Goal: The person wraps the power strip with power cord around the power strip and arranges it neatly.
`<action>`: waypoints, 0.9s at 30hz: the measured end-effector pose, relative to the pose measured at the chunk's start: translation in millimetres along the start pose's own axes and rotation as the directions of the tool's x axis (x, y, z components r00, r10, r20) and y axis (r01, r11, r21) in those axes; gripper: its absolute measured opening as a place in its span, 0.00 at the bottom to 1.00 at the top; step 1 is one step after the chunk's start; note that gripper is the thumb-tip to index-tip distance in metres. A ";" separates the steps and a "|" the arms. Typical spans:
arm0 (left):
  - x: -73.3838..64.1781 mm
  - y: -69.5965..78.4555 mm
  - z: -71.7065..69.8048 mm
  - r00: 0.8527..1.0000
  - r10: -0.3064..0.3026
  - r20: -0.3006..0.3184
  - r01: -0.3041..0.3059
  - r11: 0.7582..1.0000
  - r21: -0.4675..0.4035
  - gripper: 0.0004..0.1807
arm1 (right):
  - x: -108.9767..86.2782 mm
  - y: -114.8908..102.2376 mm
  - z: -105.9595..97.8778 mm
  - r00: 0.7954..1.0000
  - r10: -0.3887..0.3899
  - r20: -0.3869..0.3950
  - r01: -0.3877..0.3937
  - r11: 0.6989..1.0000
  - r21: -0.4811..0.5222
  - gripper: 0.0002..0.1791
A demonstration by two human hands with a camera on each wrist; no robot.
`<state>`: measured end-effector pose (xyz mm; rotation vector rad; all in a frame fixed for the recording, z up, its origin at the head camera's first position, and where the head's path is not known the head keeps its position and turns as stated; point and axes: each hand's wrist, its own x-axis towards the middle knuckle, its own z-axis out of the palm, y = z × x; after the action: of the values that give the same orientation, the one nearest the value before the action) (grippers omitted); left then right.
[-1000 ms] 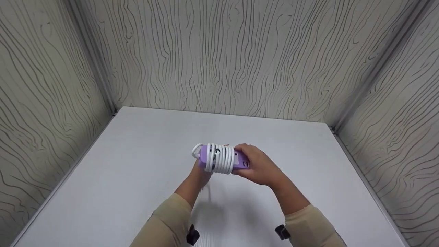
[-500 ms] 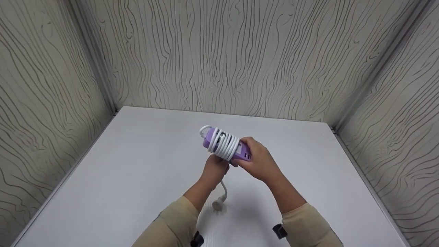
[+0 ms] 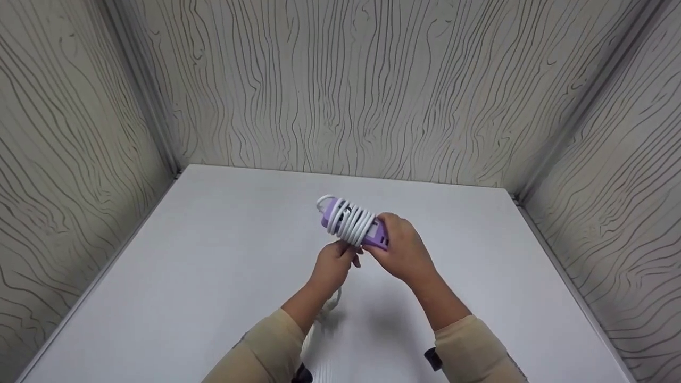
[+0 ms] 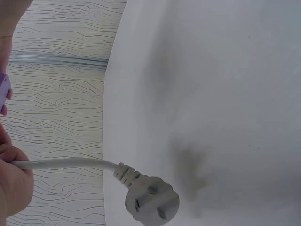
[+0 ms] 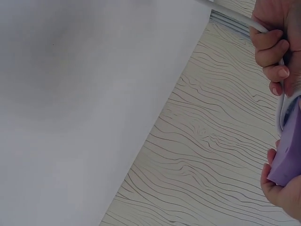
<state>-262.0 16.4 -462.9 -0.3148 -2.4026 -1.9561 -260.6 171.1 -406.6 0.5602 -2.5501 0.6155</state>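
A purple power strip [image 3: 376, 234] with USB slots at its near end is held above the table, tilted with its far end up to the left. My right hand [image 3: 403, 247] grips that near end. White cord [image 3: 353, 222] is wound round the strip in several turns and loops out at the far end. Just below the coils my left hand [image 3: 331, 266] grips the loose cord, fingers curled round it, as the right wrist view shows. From the left hand the cord's tail runs down to a white plug [image 4: 153, 201] that hangs over the table in the left wrist view.
The white tabletop [image 3: 239, 223] spreads under both hands. Wood-grain panels stand around it, with a back wall [image 3: 340, 96] behind and side walls left and right. Grey metal strips [image 3: 141, 85] line the corners.
The strip has gone from nearly level to tilted, its far end raised. My left hand has come from behind the strip to below the coils. The plug has swung toward the left forearm.
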 end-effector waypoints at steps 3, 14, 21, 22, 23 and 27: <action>-2.8 0.4 -0.3 1.000 -0.017 -0.010 0.017 1.000 -0.020 0.13 | 0.5 1.8 2.2 1.000 0.005 -0.023 -0.006 0.999 -0.037 0.30; -16.3 5.4 1.5 0.993 -0.110 0.035 0.112 0.993 -0.043 0.12 | 0.1 14.3 8.6 0.996 0.045 -0.071 -0.054 0.989 -0.135 0.32; -22.6 6.1 1.7 0.991 -0.104 0.085 0.097 0.992 0.078 0.10 | -3.1 26.3 12.5 0.994 0.022 -0.107 -0.047 0.970 -0.239 0.31; -23.2 6.6 1.5 0.991 -0.099 0.091 0.089 0.990 0.111 0.09 | -3.9 27.7 13.2 0.994 0.018 -0.107 -0.045 0.967 -0.251 0.31; -23.6 7.1 1.2 0.991 -0.091 0.094 0.077 0.987 0.144 0.09 | -4.6 28.5 13.6 0.994 0.010 -0.108 -0.038 0.966 -0.257 0.31; -24.1 10.7 -1.1 0.993 -0.047 0.104 0.018 0.965 0.263 0.05 | -6.6 29.3 15.5 0.992 -0.041 -0.117 0.005 0.955 -0.296 0.31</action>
<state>-236.7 14.0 -455.9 -0.3833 -2.7108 -1.6425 -274.4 189.0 -431.7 0.4318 -2.4532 0.2433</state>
